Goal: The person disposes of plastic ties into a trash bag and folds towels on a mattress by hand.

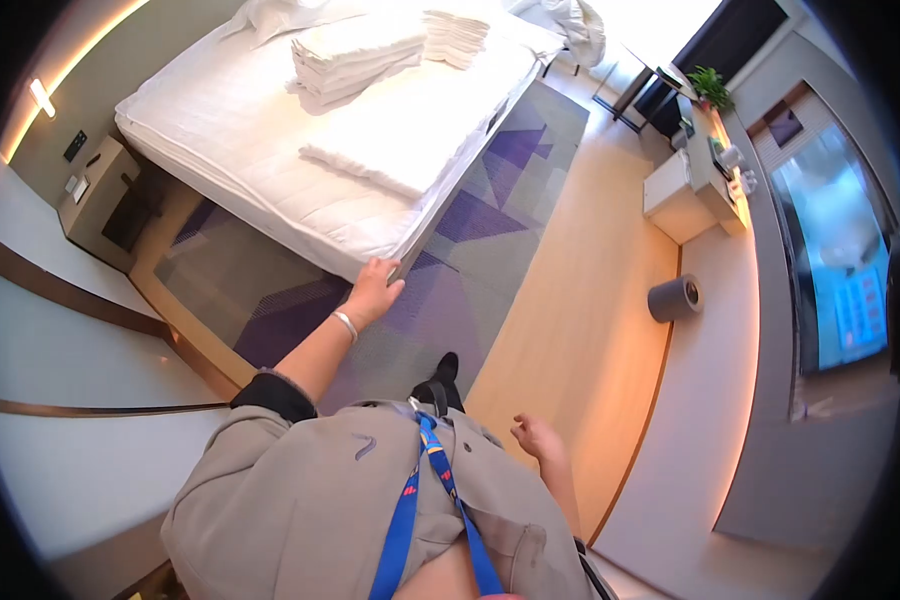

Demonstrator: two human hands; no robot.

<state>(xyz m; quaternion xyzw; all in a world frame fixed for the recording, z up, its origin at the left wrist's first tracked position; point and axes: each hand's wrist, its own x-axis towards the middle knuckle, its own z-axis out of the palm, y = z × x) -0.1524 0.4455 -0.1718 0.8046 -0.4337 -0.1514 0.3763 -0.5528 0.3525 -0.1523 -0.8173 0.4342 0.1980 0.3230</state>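
Mattress (pixel 240 150), white, probably heavy, padded, best gripped at its near corner; left hand (pixel 373 292) there, fingers apart; right hand (pixel 540 437) empty, loosely curled.

Mattress (pixel 240 150): quilted cloth, matt, lightly rumpled. Folded linen stack (pixel 360 55): matt cloth, soft-edged. Carpet (pixel 470 215): low-pile textile, matt. Floor strip (pixel 550 320): wood-look, smooth, satin sheen. Television (pixel 840 220): glossy screen. Bracelet (pixel 346 326): polished, apparently metal. Jacket (pixel 300 490): matt cloth, smooth. Lanyard (pixel 400 530): smooth fabric ribbon, slight sheen. Cylindrical bin (pixel 662 301): matt exterior; material cannot be determined.
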